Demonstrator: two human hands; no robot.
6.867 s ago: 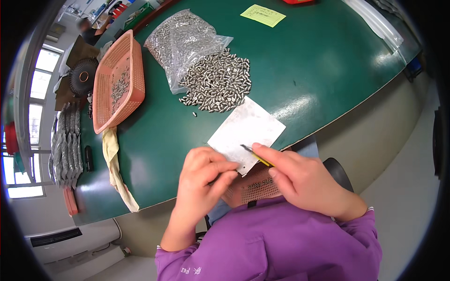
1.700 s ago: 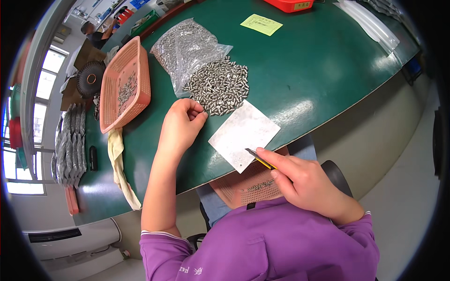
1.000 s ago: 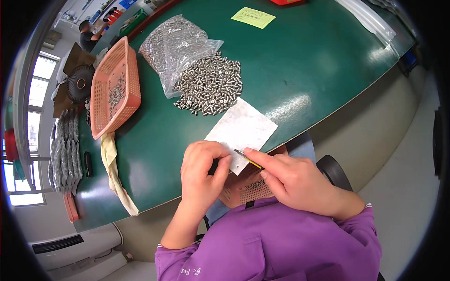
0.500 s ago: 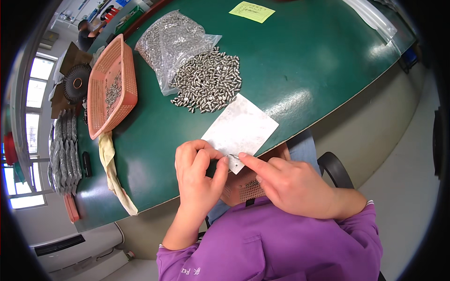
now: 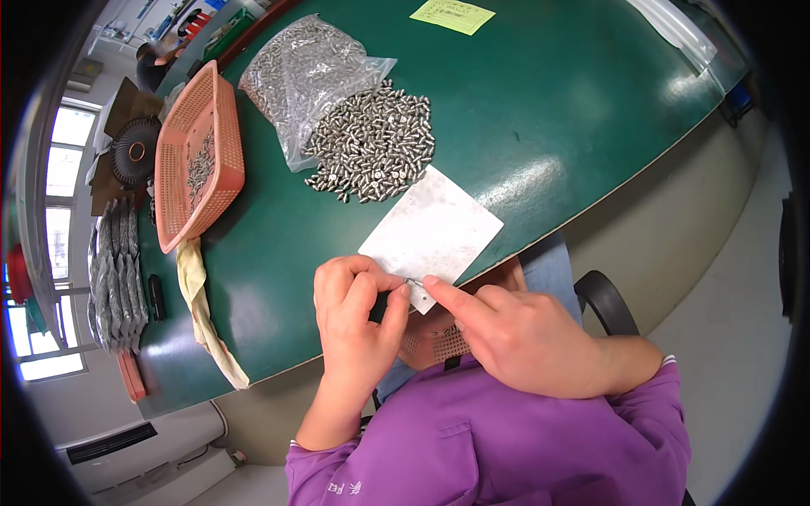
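Observation:
My left hand [image 5: 353, 308] is closed at the near edge of a white sheet [image 5: 439, 221]. Its thumb and index finger pinch a small silvery metal piece [image 5: 413, 282], largely covered by the fingertips. From the other side my right hand [image 5: 519, 333] reaches in, index finger stretched out and its tip at that piece, the other fingers loosely bent. A tiny dark piece [image 5: 424, 298] lies on the sheet's near corner. Beyond the sheet, a heap of small silvery screw-like pieces [image 5: 371, 139] spills out of a clear plastic bag [image 5: 304, 72].
A pink plastic basket [image 5: 228, 173] with some metal pieces stands at the left, with a pale cloth strip [image 5: 201, 308] below it. Another pink basket [image 5: 434, 337] sits under the table edge by my lap. A yellow paper slip [image 5: 452, 16] lies on the green table [image 5: 557, 110].
My right index fingertip has shifted slightly left, closer to my left fingertips. My left hand is nearly still, keeping its pinch.

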